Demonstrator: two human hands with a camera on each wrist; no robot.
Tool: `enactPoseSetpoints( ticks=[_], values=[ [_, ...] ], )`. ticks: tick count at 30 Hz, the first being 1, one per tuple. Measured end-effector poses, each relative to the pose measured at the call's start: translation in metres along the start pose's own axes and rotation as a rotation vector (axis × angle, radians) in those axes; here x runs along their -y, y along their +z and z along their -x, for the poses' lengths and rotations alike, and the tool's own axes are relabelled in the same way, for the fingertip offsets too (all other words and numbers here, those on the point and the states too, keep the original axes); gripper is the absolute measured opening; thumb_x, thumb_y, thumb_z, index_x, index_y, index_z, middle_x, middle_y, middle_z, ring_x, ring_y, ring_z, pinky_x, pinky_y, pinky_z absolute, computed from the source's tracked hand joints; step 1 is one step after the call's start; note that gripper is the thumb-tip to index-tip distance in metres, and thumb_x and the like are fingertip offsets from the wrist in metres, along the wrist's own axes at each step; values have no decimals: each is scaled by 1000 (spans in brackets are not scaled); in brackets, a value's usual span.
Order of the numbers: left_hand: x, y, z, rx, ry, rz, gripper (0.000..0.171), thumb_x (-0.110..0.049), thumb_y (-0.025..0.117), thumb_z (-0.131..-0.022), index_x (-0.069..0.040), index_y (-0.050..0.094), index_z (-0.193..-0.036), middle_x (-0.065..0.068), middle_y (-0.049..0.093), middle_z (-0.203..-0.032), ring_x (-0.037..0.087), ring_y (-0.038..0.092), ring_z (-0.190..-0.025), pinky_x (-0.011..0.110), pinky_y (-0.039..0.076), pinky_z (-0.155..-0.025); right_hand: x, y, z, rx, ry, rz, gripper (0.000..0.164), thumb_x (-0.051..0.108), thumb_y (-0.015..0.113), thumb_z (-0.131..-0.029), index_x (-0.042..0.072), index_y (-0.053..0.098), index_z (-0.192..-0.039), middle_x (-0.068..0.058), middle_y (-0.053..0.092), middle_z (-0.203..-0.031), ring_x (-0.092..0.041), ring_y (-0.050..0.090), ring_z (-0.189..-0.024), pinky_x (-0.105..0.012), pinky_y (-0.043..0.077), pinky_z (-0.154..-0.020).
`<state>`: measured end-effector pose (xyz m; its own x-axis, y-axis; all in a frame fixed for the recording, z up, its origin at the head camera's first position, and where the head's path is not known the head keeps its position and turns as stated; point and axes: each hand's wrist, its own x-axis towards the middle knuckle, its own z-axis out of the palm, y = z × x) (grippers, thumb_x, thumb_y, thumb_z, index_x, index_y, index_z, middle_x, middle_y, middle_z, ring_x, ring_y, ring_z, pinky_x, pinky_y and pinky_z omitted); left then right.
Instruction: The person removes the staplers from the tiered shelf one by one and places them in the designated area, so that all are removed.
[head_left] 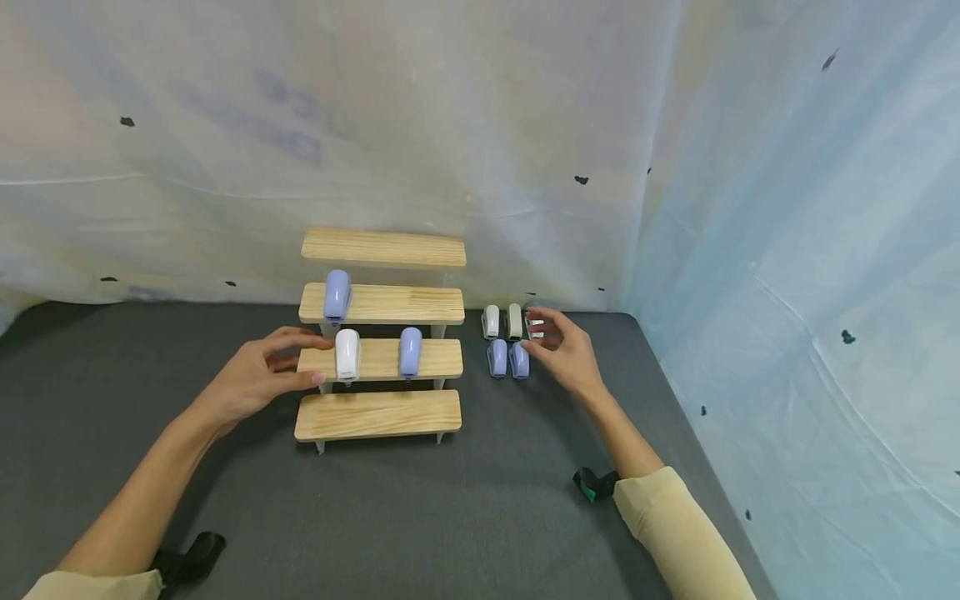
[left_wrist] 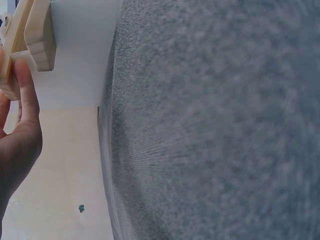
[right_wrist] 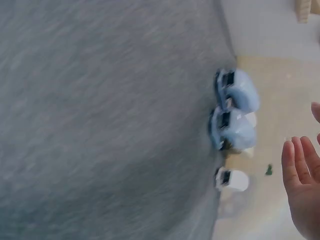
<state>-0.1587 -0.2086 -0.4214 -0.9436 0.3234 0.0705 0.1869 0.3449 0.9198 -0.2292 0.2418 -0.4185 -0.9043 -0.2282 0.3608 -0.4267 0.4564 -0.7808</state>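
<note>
Wooden shelf (head_left: 378, 414): four tiers, carrying two blue staplers (head_left: 337, 294), one white stapler (head_left: 347, 355)
Grey table (head_left: 450, 525): right of shelf, two blue staplers near, three pale staplers (head_left: 491, 322) far
Left hand (head_left: 258, 375): pinches shelf's left end
Right hand (head_left: 566, 350): fingers apart, partly hiding rightmost pale stapler
Behind: pale sheet (head_left: 487, 125)

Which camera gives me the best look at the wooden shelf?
The head view, which shows the four-tier wooden shelf nearly whole. The left wrist view catches only part, upper left, gripped by the left hand; the right wrist view, just a scrap, upper right.
</note>
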Motion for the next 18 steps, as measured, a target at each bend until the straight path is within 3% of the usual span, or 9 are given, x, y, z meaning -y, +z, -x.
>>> enactPoseSetpoints(
  ticks=[4, 11, 18],
  values=[
    [0, 0, 0, -3, 8, 2, 48, -26, 74, -92, -8, 60, -134, 9, 44, -138, 42, 39, -135, 63, 34, -107, 16, 3, -6, -10, -55, 7, 51, -2, 76, -86, -1, 58, -133, -21, 62, -127, -43, 61, -106, -53, 54, -86],
    [2, 1, 0, 2, 7, -6, 48, -26, 74, -92, -9, 60, -135, 8, 44, -138, 41, 41, -134, 58, 37, -106, 74, 7, -11, 6, -139, 8, 46, -4, 73, -87, -6, 58, -131, -26, 62, -123, -40, 63, -105, -45, 56, -86],
    [2, 0, -1, 2, -2, 5, 49, -26, 75, -91, -9, 60, -135, 10, 41, -143, 43, 38, -136, 62, 35, -106, 92, 19, -22, 14, -198, -52, 44, -9, 71, -87, -8, 58, -129, -26, 62, -123, -43, 62, -103, -50, 55, -86]
  ],
)
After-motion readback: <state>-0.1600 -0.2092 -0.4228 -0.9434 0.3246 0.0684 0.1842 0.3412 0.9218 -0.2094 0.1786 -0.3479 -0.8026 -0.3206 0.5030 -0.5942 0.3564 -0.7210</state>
